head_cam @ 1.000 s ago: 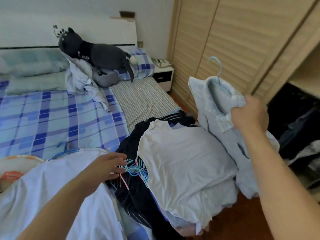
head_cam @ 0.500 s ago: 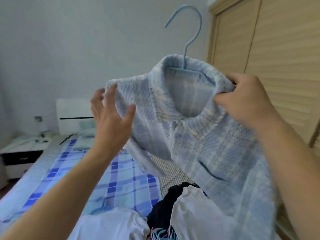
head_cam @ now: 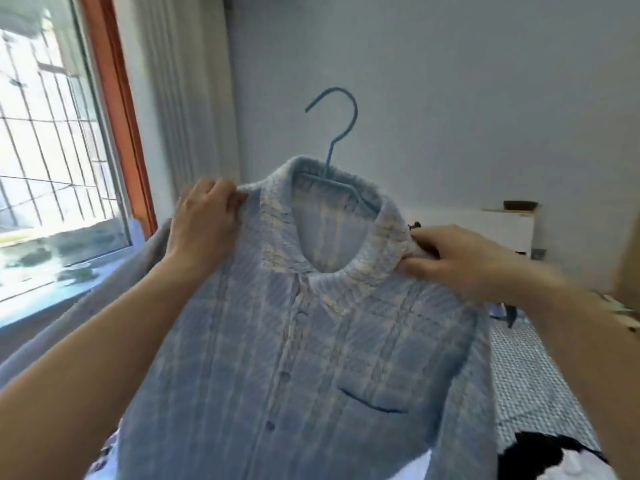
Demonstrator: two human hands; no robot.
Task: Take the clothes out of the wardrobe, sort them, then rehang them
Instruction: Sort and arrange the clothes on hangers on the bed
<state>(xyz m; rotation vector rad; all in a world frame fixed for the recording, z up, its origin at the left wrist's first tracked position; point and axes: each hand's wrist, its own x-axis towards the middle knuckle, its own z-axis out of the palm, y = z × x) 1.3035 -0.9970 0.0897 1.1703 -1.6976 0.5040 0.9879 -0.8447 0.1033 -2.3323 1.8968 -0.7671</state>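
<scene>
Head view. A light blue plaid shirt (head_cam: 304, 358) is held up in mid-air in front of the person, front side facing the camera, on a blue hanger (head_cam: 341, 168).

Orientation: the collar is at the top and the body hangs down out of the bottom of the frame, so the shirt's long axis runs near vertical. The button placket runs down slightly left of centre. The chest pocket (head_cam: 374, 403), with its dark blue edge, sits lower right. The hanger hook stands above the collar, its open end pointing left; the hanger's shoulder bar shows inside the neck opening.

Left hand (head_cam: 204, 220): fingers curled, pinching the shoulder seam just left of the collar. Right hand (head_cam: 460, 261): fingers and thumb curled round the fabric at the shoulder just right of the collar. Both forearms reach up from the lower corners.

Surroundings: a barred window (head_cam: 52, 150) with an orange-brown frame at left, a plain wall behind the shirt, a white cabinet (head_cam: 509, 230) at right. A checked bed cover (head_cam: 526, 386) lies lower right, with dark clothing (head_cam: 547, 452) on it near the shirt's lower right edge.
</scene>
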